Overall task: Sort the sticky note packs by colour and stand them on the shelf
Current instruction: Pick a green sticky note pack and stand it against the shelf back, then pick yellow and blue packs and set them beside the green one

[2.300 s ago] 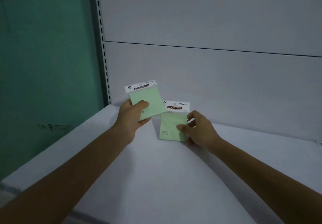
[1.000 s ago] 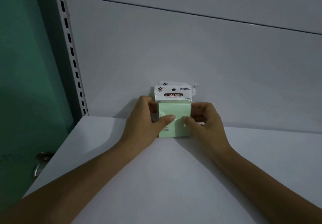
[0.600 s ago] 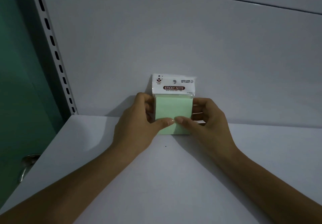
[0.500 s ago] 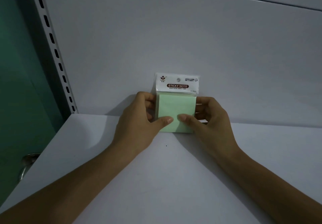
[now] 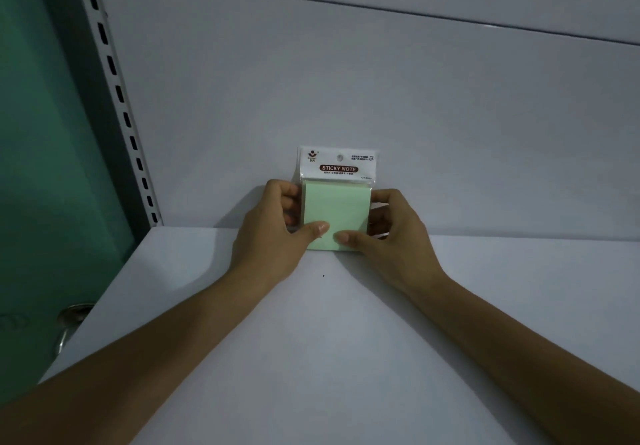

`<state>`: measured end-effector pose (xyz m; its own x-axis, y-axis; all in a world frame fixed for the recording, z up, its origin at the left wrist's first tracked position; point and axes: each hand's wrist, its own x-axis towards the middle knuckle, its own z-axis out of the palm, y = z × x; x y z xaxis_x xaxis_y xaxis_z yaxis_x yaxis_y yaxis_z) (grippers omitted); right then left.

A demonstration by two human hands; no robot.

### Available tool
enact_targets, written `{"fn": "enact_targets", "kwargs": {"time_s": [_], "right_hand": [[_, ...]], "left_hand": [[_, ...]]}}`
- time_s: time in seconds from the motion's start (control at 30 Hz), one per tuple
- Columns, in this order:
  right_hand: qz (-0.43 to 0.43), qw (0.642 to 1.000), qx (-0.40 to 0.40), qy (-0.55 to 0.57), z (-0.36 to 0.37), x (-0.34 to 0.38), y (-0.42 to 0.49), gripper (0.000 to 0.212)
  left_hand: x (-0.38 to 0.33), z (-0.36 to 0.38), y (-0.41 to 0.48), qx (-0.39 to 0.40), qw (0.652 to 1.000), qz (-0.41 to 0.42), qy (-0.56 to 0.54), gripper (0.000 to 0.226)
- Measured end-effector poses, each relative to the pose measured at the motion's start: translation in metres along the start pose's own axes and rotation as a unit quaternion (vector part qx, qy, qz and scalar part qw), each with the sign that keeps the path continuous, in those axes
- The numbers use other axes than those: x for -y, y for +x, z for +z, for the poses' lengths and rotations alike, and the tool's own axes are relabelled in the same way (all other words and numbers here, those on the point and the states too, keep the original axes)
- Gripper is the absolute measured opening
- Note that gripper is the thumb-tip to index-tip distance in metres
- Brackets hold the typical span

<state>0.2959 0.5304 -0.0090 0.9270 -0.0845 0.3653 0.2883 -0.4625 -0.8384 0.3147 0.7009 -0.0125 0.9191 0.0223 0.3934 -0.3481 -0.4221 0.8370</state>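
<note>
head view. a green sticky note pack [image 5: 336, 214] stood upright on the white shelf [image 5: 311, 340], at the rear of the shelf board and against the white back panel [image 5: 346, 80]. its white header card [image 5: 337, 164], printed "sticky note", pointed upward and lay flat to the panel. the left hand [image 5: 273, 233] gripped the pack's left edge — fingers curled behind that edge, thumb pressed on the lower front face. the right hand [image 5: 391, 233] gripped the right edge in mirror fashion, thumb on the lower front face and close beside the left thumb, the two tips apart. the lower edge of the pack met the shelf surface between the two hands. whether a second pack stood behind the front one could not be told, since the front pack and the fingers covered that space. both forearms reached in from the bottom corners of the frame and converged on the pack. a small dark speck [image 5: 323, 275] lay on the shelf just in front of the pack. a slotted metal upright [image 5: 119, 94] ran along the left end of the back panel — beyond it, a green wall [image 5: 45, 132]. a round metal fitting [image 5: 71, 320] showed low at the left, below the shelf edge, too dim to identify.
</note>
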Motion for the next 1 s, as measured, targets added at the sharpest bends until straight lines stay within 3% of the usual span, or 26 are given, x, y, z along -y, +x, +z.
{"fn": "enact_targets", "kwargs": {"time_s": [0.2,0.3,0.37,0.47,0.57,0.63,0.8,1.0], "right_hand": [[0.03,0.999,0.019,-0.039,-0.003,0.011,-0.005,0.052],[0.057,0.996,0.033,-0.056,-0.009,0.019,-0.014,0.064],[0.069,0.991,0.048,-0.108,-0.018,0.024,-0.024,0.074],[0.042,0.971,0.086,-0.221,-0.045,0.026,-0.053,0.072],[0.023,0.951,0.096,-0.293,-0.085,0.022,-0.092,0.065],[0.022,0.943,0.094,-0.319,-0.116,0.02,-0.12,0.064],[0.026,0.925,0.052,-0.376,-0.207,0.017,-0.199,0.063],[0.03,0.889,0.0,-0.456,-0.33,0.001,-0.304,0.064]], "left_hand": [[-0.008,-0.001,-0.004,0.028,0.999,-0.005,0.015,0.045],[-0.018,-0.005,-0.011,0.041,0.998,-0.042,0.033,0.049],[-0.025,-0.011,-0.021,0.04,0.995,-0.054,0.067,0.056],[-0.039,-0.014,-0.046,0.015,0.981,0.0,0.193,0.063],[-0.073,0.004,-0.08,-0.015,0.986,-0.014,0.164,0.072],[-0.101,0.028,-0.102,0.019,0.987,-0.007,0.16,0.077],[-0.173,0.103,-0.175,0.128,0.961,0.111,0.22,0.079],[-0.26,0.186,-0.277,0.229,0.883,0.292,0.287,0.072]]}}
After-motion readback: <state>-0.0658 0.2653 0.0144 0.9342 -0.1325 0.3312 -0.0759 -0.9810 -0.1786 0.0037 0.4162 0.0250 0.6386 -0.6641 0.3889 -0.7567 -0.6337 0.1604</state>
